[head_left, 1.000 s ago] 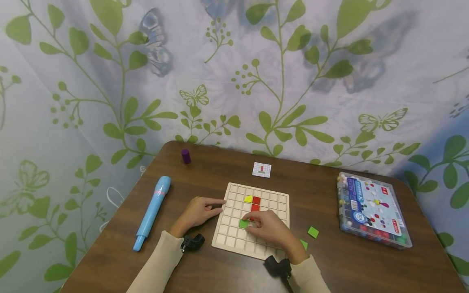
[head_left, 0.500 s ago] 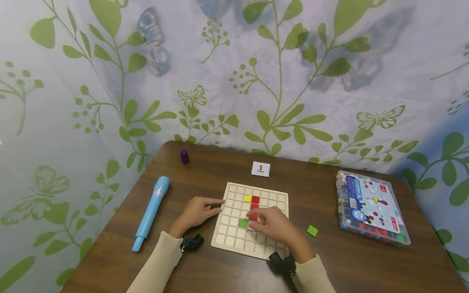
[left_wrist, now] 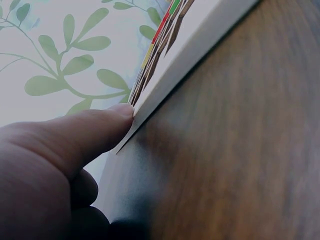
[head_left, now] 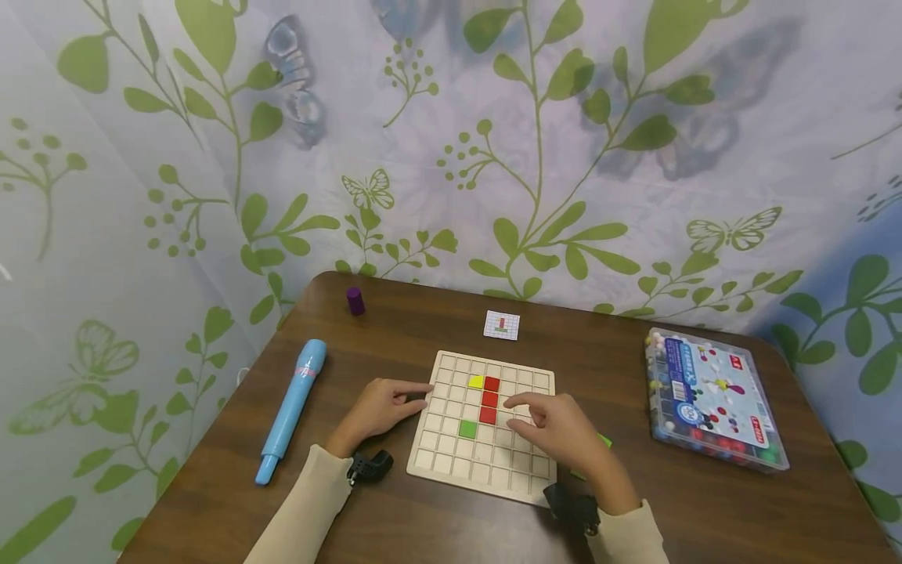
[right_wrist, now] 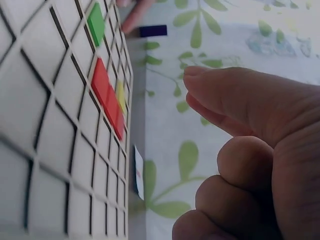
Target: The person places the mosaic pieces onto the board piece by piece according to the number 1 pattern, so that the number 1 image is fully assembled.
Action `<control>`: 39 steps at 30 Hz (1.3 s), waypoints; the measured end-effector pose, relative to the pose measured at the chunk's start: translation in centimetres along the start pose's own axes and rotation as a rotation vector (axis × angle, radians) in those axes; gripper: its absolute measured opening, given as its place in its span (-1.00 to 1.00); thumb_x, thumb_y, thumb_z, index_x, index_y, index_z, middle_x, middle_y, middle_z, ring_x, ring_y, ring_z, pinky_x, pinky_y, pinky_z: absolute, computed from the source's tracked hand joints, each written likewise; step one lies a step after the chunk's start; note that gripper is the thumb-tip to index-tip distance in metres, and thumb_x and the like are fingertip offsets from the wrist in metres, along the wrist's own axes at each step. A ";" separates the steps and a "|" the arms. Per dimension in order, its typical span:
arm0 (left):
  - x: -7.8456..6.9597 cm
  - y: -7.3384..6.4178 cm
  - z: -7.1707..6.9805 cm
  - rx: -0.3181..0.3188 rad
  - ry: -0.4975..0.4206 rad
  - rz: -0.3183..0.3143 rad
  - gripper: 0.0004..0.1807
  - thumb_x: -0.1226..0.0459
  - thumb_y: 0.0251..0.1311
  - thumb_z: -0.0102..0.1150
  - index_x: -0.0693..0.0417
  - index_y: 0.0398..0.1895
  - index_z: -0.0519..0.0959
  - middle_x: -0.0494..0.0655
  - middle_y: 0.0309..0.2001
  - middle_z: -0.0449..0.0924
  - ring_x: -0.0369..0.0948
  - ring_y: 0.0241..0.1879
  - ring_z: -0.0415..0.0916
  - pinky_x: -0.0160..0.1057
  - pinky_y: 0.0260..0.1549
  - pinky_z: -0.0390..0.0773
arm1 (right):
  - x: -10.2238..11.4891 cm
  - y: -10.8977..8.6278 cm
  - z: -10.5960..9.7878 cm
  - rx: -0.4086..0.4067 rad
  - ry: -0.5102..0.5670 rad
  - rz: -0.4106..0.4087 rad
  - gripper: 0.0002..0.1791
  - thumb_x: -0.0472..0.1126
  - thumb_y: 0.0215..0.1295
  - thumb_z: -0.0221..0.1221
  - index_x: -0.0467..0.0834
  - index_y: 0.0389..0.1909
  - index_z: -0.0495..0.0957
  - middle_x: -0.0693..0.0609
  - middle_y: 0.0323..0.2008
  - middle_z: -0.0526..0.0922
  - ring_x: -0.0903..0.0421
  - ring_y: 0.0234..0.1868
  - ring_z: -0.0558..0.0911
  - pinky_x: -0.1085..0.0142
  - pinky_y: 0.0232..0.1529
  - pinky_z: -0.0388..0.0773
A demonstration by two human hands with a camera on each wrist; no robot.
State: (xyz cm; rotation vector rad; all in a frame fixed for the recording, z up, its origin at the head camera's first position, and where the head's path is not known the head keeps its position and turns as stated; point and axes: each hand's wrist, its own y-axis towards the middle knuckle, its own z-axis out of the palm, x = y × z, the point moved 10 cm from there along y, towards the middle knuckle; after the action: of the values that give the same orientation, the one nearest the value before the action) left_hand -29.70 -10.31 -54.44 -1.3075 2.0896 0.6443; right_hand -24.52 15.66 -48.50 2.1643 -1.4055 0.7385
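Note:
A pale wooden grid board [head_left: 461, 470] lies on the table. Three red tiles [head_left: 489, 399] form a column on it, with a yellow piece [head_left: 476, 382] left of the top one and a green tile [head_left: 468, 429] lower left. The left hand [head_left: 378, 409] touches the board's left edge with index finger and thumb; its fingertip [left_wrist: 122, 109] meets the rim in the left wrist view. Over the board's right half hovers the right hand [head_left: 553, 427], its thumb and index finger apart with nothing between them, the other fingers curled in the right wrist view.
Loose green tiles [head_left: 604, 441] lie right of the board, partly hidden by the right arm. A small pattern card [head_left: 503, 325] and a purple cylinder [head_left: 355, 301] are farther back. A light-blue stick-like object [head_left: 292, 411] lies left, a clear plastic box [head_left: 719, 399] right.
The right hand has let go of the green tile on the board and moved right, uncovering the lower red tiles. The left hand stays at the board's edge.

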 end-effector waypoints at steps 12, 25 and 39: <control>0.2 -0.1 0.0 0.005 -0.001 -0.007 -0.66 0.08 0.31 0.38 -0.26 0.15 0.73 -0.36 -0.78 0.11 -0.41 -0.72 -0.02 -0.37 -0.65 0.11 | -2.5 -2.1 -4.0 -0.094 0.004 0.084 -0.74 -0.12 0.24 0.45 -0.05 -0.07 0.75 0.24 -0.72 0.20 0.29 -0.67 0.19 0.34 -0.60 0.24; 0.1 0.1 0.1 0.003 0.009 -0.007 -0.66 0.08 0.31 0.37 -0.29 0.15 0.72 -0.36 -0.79 0.09 -0.40 -0.74 -0.05 -0.37 -0.65 0.12 | -5.0 -4.1 -5.2 -0.139 -0.003 0.083 -0.77 -0.13 0.26 0.44 -0.03 -0.08 0.75 0.26 -0.71 0.19 0.33 -0.68 0.13 0.34 -0.62 0.21; -0.2 0.0 0.0 -0.004 0.014 -0.007 -0.64 0.07 0.29 0.39 -0.26 0.15 0.72 -0.36 -0.78 0.08 -0.40 -0.72 -0.06 -0.37 -0.65 0.08 | -10.0 -8.9 -6.4 -0.259 -0.034 0.171 -0.79 -0.09 0.22 0.47 0.04 -0.14 0.77 0.26 -0.72 0.12 0.34 -0.71 0.08 0.37 -0.68 0.14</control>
State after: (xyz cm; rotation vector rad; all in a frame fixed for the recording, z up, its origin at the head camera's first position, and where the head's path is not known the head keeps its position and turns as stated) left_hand -29.62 -10.18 -54.36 -1.3247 2.0948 0.6384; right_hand -20.87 29.80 -50.96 1.8846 -1.6222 0.5460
